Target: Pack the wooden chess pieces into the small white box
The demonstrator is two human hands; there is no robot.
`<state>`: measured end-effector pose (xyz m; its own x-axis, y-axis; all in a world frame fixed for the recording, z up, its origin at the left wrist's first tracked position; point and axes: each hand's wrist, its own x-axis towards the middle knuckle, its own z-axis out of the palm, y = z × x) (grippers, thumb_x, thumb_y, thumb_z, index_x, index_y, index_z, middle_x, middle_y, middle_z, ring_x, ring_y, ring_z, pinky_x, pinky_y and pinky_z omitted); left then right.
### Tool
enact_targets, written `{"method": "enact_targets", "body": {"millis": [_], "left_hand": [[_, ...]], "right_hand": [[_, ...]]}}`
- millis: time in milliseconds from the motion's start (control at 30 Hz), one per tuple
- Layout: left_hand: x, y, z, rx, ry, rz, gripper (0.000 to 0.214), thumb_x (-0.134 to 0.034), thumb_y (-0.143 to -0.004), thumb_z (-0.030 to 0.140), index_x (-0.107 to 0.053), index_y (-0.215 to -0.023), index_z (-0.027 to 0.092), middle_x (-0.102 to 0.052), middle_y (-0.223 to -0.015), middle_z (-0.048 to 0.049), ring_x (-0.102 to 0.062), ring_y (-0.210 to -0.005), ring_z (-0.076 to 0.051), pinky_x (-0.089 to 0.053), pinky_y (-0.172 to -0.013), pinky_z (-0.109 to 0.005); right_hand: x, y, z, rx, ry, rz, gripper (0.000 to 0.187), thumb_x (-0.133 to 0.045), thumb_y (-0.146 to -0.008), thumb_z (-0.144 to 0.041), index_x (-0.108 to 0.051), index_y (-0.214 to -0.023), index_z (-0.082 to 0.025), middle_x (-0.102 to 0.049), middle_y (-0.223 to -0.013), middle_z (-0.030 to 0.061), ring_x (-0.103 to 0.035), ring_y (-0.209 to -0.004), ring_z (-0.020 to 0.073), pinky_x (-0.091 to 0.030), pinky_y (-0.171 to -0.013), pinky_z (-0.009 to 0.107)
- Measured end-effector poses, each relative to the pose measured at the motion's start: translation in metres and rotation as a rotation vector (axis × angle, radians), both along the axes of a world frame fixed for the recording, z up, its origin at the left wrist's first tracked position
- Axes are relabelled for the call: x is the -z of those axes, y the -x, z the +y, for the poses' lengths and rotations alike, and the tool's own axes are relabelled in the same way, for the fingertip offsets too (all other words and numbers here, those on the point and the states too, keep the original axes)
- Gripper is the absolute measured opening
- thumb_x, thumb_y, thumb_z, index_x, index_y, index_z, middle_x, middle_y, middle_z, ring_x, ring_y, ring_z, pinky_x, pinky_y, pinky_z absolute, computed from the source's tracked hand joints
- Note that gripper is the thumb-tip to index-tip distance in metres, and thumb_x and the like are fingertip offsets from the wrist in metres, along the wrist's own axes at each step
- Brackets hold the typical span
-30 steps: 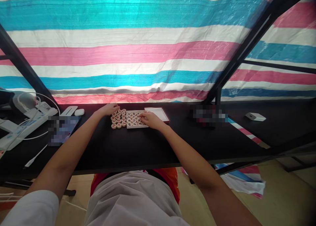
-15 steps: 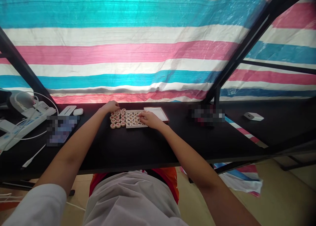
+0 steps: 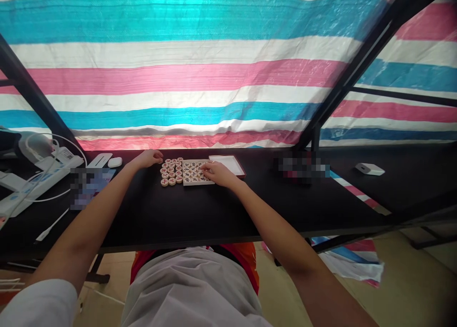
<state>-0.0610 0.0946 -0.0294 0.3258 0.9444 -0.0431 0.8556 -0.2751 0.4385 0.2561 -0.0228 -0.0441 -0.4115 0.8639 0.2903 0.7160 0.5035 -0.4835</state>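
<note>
Several round wooden Chinese chess pieces with red characters (image 3: 172,171) stand in rows on the black table. Touching their right side is a shallow white box (image 3: 199,183) of pieces with dark characters (image 3: 193,171). My left hand (image 3: 150,158) hovers just left of the red rows' far end, fingers loosely bent and apart, with no piece visible in it. Over the box's right part, my right hand (image 3: 215,173) has its thumb and fingers closed at a piece, which they mostly cover. Behind that hand lies the box lid (image 3: 232,165), its white inside up.
On the left lie a phone (image 3: 89,186), a white earbud case (image 3: 114,162), a cable (image 3: 52,226) and a power strip (image 3: 32,186). A blurred dark object (image 3: 298,170) and a white charger (image 3: 370,169) are on the right. A striped tarp (image 3: 200,79) hangs behind.
My left hand has moved left, away from the red pieces' far row. My right hand stays at the box. The whole view has shifted slightly.
</note>
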Motion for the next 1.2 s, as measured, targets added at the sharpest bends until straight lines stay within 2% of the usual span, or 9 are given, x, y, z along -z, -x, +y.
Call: {"method": "enact_targets", "body": {"millis": [233,400,533,700,767,833,967,1100,1200], "left_hand": [[-0.006,-0.013,-0.022,0.052,-0.042,0.032,0.034,-0.051,-0.079,0.031,-0.064,-0.107,0.018,-0.069,-0.105,-0.0061,-0.064,-0.096,-0.021,-0.048,-0.087,-0.028],[-0.006,-0.019,-0.026,0.048,-0.095,0.068,0.032,-0.045,-0.080,0.024,-0.066,-0.104,0.018,-0.068,-0.108,-0.0051,-0.063,-0.099,-0.020,-0.048,-0.088,-0.026],[-0.002,-0.017,-0.027,0.029,-0.131,0.101,0.039,-0.038,-0.080,0.014,-0.064,-0.110,0.016,-0.067,-0.111,-0.0057,-0.062,-0.102,-0.019,-0.048,-0.089,-0.025],[-0.016,-0.026,-0.043,0.008,-0.285,0.214,0.045,-0.038,-0.080,0.012,-0.059,-0.120,0.014,-0.059,-0.125,-0.0092,-0.055,-0.113,-0.023,-0.043,-0.097,-0.032],[-0.025,-0.039,-0.060,0.087,-0.319,0.168,0.040,-0.037,-0.084,0.017,-0.061,-0.117,0.014,-0.062,-0.119,-0.0089,-0.057,-0.109,-0.022,-0.044,-0.094,-0.032],[-0.029,-0.056,-0.082,0.254,-0.327,0.106,0.036,-0.039,-0.088,0.025,-0.062,-0.113,0.017,-0.065,-0.112,-0.0064,-0.060,-0.102,-0.020,-0.046,-0.090,-0.030],[-0.022,-0.086,-0.120,0.550,-0.460,0.127,0.029,-0.040,-0.091,0.025,-0.066,-0.102,0.019,-0.066,-0.102,-0.0058,-0.059,-0.099,-0.020,-0.043,-0.092,-0.033],[-0.010,-0.096,-0.133,0.638,-0.552,0.220,0.025,-0.041,-0.092,0.022,-0.066,-0.093,0.017,-0.066,-0.090,-0.0057,-0.059,-0.089,-0.019,-0.043,-0.087,-0.032],[-0.004,-0.096,-0.134,0.653,-0.554,0.245,0.023,-0.042,-0.092,0.021,-0.064,-0.097,0.016,-0.065,-0.091,-0.0060,-0.058,-0.088,-0.018,-0.044,-0.084,-0.031]], "right_hand": [[-0.002,0.000,-0.001,0.005,0.011,0.002,0.024,-0.050,-0.085,-0.019,-0.066,-0.102,-0.014,-0.060,-0.097,0.0085,-0.057,-0.081,0.0151,-0.043,-0.076,0.027],[-0.001,0.000,-0.001,0.009,-0.008,0.002,0.023,-0.051,-0.085,-0.018,-0.067,-0.101,-0.016,-0.061,-0.096,0.0072,-0.057,-0.085,0.0160,-0.043,-0.079,0.028],[0.000,0.001,0.000,0.010,-0.051,0.023,0.023,-0.051,-0.085,-0.017,-0.067,-0.101,-0.016,-0.061,-0.098,0.0077,-0.057,-0.088,0.0171,-0.043,-0.082,0.029],[0.003,0.000,0.004,0.054,-0.168,0.104,0.025,-0.045,-0.086,-0.013,-0.067,-0.098,-0.016,-0.061,-0.097,0.0077,-0.056,-0.093,0.0180,-0.043,-0.085,0.030],[0.004,-0.002,0.007,0.082,-0.195,0.115,0.028,-0.043,-0.084,-0.010,-0.067,-0.097,-0.017,-0.061,-0.097,0.0073,-0.055,-0.094,0.0181,-0.043,-0.087,0.030],[0.006,-0.006,0.010,0.138,-0.199,0.105,0.029,-0.043,-0.083,-0.008,-0.067,-0.096,-0.017,-0.061,-0.099,0.0078,-0.055,-0.096,0.0188,-0.042,-0.088,0.032],[0.008,-0.013,0.016,0.208,-0.168,0.035,0.029,-0.044,-0.083,-0.009,-0.068,-0.097,-0.017,-0.059,-0.104,0.0089,-0.054,-0.099,0.0198,-0.042,-0.091,0.033],[0.005,-0.020,0.016,0.281,-0.115,-0.110,0.030,-0.047,-0.084,-0.014,-0.065,-0.108,-0.015,-0.056,-0.112,0.0116,-0.053,-0.103,0.0217,-0.040,-0.094,0.033],[0.001,-0.033,0.014,0.422,-0.063,-0.224,0.037,-0.051,-0.083,-0.022,-0.058,-0.119,-0.016,-0.051,-0.121,0.0140,-0.050,-0.109,0.0265,-0.040,-0.094,0.039]]}}
